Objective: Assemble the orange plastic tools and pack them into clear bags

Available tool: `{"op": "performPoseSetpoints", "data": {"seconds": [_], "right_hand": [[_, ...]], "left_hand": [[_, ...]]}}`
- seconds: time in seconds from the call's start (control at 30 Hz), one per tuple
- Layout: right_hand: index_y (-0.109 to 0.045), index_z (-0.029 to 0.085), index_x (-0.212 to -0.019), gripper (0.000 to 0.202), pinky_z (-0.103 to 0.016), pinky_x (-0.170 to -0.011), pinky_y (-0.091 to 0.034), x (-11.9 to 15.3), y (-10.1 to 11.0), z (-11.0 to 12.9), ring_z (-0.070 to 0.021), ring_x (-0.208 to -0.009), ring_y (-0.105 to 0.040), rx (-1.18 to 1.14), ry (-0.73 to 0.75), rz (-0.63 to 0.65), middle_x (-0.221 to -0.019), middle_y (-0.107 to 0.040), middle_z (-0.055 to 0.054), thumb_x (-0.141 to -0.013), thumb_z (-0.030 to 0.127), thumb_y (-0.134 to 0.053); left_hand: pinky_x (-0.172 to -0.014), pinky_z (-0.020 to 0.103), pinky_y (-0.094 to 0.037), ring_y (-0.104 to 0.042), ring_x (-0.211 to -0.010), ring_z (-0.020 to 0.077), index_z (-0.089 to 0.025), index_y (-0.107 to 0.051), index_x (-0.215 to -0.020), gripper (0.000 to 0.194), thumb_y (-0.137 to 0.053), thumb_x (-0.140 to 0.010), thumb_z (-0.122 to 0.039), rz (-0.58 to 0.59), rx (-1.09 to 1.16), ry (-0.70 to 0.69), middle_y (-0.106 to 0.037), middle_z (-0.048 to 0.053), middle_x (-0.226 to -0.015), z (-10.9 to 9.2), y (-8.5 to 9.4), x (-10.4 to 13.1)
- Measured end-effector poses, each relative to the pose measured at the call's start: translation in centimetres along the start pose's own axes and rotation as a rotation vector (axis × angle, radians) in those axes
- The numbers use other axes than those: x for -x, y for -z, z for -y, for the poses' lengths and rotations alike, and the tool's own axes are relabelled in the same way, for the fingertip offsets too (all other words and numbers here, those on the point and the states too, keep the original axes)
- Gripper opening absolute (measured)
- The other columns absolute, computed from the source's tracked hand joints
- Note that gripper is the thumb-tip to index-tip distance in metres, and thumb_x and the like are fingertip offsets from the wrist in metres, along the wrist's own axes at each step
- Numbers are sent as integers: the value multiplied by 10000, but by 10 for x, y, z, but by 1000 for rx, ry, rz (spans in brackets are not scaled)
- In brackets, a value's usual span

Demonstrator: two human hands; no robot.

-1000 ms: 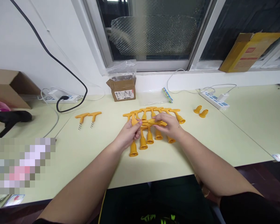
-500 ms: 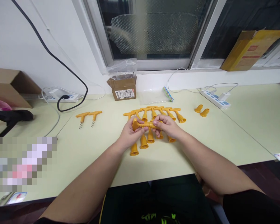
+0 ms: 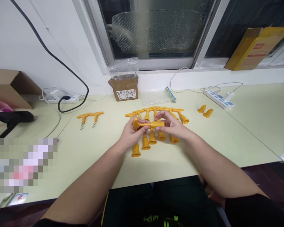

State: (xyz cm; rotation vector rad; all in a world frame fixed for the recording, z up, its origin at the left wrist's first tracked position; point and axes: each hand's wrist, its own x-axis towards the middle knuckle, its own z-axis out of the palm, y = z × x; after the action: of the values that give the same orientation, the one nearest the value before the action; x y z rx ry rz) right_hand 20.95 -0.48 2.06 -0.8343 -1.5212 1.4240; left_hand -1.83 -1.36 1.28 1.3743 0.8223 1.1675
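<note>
A yellow corkscrew (image 3: 153, 125) with a T-shaped handle lies level between my hands, its bell-shaped cap pointing right. My left hand (image 3: 132, 130) is closed around the handle end. On the cap, the thumb of my right hand (image 3: 170, 125) rests along the lower side, with the index finger bent above; the grip looks loose. Just below and behind the hands, several yellow corkscrews (image 3: 146, 143) with caps lie on the table in rows, partly covered by my fingers. Two corkscrews without caps (image 3: 94, 117) show bare metal spirals at the left. Two loose yellow caps (image 3: 207, 113) are at the right.
A small open cardboard box (image 3: 126, 89) and a clear plastic bag (image 3: 157, 97) stand at the back by the wall. Power strips (image 3: 219, 99) with cables sit left and right. A black stand (image 3: 11, 116) and a pixelated area are at the left edge.
My right hand's fingers have loosened and spread around the cap, so more of it shows. My left hand keeps hold of the handle, nearly in place.
</note>
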Motion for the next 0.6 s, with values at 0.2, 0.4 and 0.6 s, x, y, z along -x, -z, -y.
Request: {"op": "performPoseSetpoints", "data": {"seconds": [0.2,0.4,0.6], "right_hand": [[-625,226,-895,300,-308,-696,-598,-4,-6,-1,-159,-728,-676,10,18,-89,-822,-675,2,-752,370,-846],[-544,231,-882,272,-187,-326,-389,-5,-9,1,-117,-369,-519,-232,-504,5,-536,-616,31,-881,471,-671],[-544,228,-1035,343,-225,-389,-487,-3,-2,0,-168,-449,-635,-347,-542,236,-611,-694,-11,-980,567,-527]], "left_hand": [[-715,325,-585,-691,-732,140,-208,-542,-943,359,-827,-807,-380,-16,5,-26,-695,54,-1069,0,2,-2],[-803,369,-604,-706,-873,191,-199,-591,-899,316,-833,-802,-378,125,-59,-57,-711,91,-1096,-1,2,2],[-784,357,-611,-716,-828,174,-201,-569,-924,277,-799,-849,-335,215,0,-68,-715,69,-1051,-1,4,1]]}}
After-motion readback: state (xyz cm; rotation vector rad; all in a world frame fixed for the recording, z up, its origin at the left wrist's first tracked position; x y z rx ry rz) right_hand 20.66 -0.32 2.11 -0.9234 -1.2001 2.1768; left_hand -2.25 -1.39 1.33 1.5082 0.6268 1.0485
